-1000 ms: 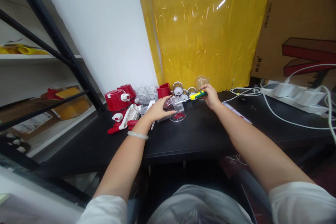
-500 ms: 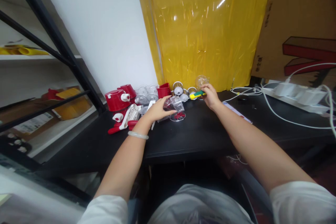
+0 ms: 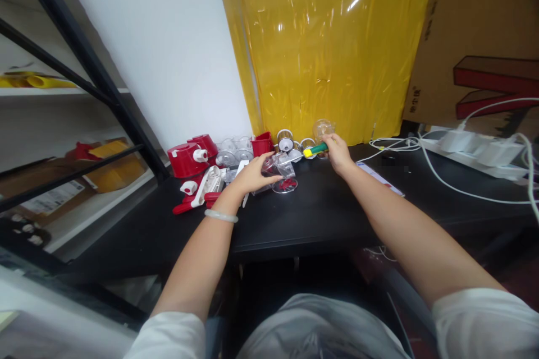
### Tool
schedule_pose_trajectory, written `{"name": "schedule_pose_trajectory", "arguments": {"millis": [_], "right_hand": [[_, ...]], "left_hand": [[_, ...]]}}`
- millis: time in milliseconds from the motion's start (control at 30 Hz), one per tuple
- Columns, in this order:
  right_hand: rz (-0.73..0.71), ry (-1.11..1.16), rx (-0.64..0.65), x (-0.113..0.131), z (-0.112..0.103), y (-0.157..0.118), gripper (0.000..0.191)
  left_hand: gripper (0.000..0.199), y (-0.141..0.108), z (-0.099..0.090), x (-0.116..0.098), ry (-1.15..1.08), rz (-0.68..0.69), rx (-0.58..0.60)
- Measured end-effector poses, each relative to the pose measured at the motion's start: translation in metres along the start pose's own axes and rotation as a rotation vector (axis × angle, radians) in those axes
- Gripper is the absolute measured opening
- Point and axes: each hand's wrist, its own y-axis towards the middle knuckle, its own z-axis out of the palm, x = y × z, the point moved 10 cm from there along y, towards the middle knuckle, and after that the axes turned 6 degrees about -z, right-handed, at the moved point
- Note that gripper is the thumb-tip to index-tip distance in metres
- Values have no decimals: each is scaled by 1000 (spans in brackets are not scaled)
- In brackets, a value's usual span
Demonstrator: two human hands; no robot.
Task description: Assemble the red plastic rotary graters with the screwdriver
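Note:
My left hand (image 3: 254, 175) is curled around a clear plastic part (image 3: 287, 169) on the black table. In my right hand (image 3: 338, 153) is a screwdriver (image 3: 318, 148) with a green and yellow handle. Its thin shaft points left and its tip reaches the clear part; whether it sits on a screw is too small to tell. Just below the part lies a clear round dish (image 3: 288, 185) with small red pieces in it. Several silver-ended cylinders (image 3: 285, 141) stand and lie behind my hands, beside a red square container (image 3: 262, 145).
Red housings (image 3: 186, 160), white handles (image 3: 209, 185) and clear cups (image 3: 227, 157) crowd the left side. A clear round piece (image 3: 323, 127) stands behind my right hand. A phone-like flat object (image 3: 381, 178), white cables and a power strip (image 3: 475, 152) lie right. Yellow sheeting (image 3: 328, 56) backs the table.
The screwdriver has turned in my right hand: more green and less yellow shows on its handle, and its shaft is now visible. My left hand has barely moved.

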Motion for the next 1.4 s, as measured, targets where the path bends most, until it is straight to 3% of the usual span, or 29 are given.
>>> {"name": "schedule_pose_trajectory", "arguments": {"millis": [200, 433, 767, 1000, 1100, 1233, 1400], "right_hand": [[5, 165, 46, 1, 8, -3, 27], [-20, -87, -1, -4, -5, 2, 54], [0, 190, 20, 0, 9, -3, 33], [22, -11, -7, -7, -1, -2, 54], [25, -25, 17, -7, 1, -1, 47], [43, 117, 14, -4, 6, -3, 31], [3, 190, 48, 2, 11, -6, 32]], "left_hand": [[92, 0, 1, 0, 2, -5, 6], [91, 0, 0, -1, 3, -10, 9], [90, 0, 1, 1, 3, -6, 5], [90, 0, 2, 0, 1, 9, 4], [91, 0, 2, 1, 0, -1, 7], [90, 0, 1, -2, -2, 15, 3], [91, 0, 1, -1, 0, -1, 8]]}}
